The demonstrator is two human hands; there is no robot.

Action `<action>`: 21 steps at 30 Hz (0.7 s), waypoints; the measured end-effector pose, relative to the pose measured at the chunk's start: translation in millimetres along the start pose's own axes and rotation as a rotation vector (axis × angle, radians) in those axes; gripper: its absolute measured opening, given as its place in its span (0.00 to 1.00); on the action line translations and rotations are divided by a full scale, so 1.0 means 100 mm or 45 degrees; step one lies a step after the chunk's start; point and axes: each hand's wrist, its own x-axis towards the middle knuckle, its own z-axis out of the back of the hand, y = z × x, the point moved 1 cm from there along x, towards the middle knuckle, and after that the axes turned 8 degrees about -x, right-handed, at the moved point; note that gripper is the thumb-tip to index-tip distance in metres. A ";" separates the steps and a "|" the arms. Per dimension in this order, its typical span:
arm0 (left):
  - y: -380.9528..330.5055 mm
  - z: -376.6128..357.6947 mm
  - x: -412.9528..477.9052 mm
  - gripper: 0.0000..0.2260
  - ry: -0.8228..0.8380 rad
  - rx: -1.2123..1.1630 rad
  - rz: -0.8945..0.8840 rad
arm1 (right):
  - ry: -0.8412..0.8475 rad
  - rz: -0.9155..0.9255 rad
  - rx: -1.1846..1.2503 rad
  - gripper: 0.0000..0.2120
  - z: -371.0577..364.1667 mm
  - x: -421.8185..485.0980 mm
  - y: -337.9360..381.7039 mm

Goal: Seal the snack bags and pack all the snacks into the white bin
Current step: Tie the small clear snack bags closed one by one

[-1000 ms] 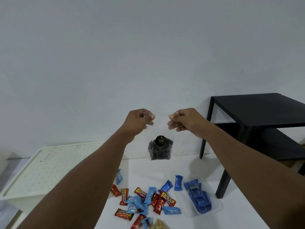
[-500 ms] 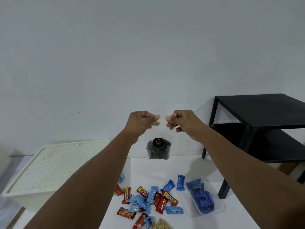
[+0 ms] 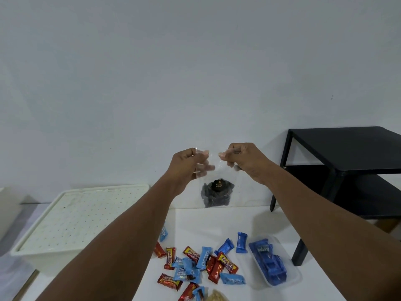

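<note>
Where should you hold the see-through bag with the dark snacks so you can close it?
By its empty top strip, from both sides, as now: the left hand and right hand each pinch an upper corner of the bag. The dark snacks hang at the bottom, so the top lies flat for pressing.

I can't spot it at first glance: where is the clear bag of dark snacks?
In the head view, the clear bag hangs mid-frame, its top pinched by the left hand and right hand, above the wrapped candies, right of the white bin.
</note>
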 end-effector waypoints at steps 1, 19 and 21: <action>0.00 0.02 -0.01 0.09 0.003 0.010 0.022 | 0.029 0.007 -0.008 0.12 0.02 0.00 0.01; 0.03 0.11 -0.06 0.12 -0.055 -0.030 0.126 | 0.161 -0.190 0.352 0.15 0.04 -0.15 -0.22; -0.03 0.13 -0.11 0.20 0.034 -0.056 0.357 | 0.160 -0.187 0.230 0.17 0.06 -0.17 -0.24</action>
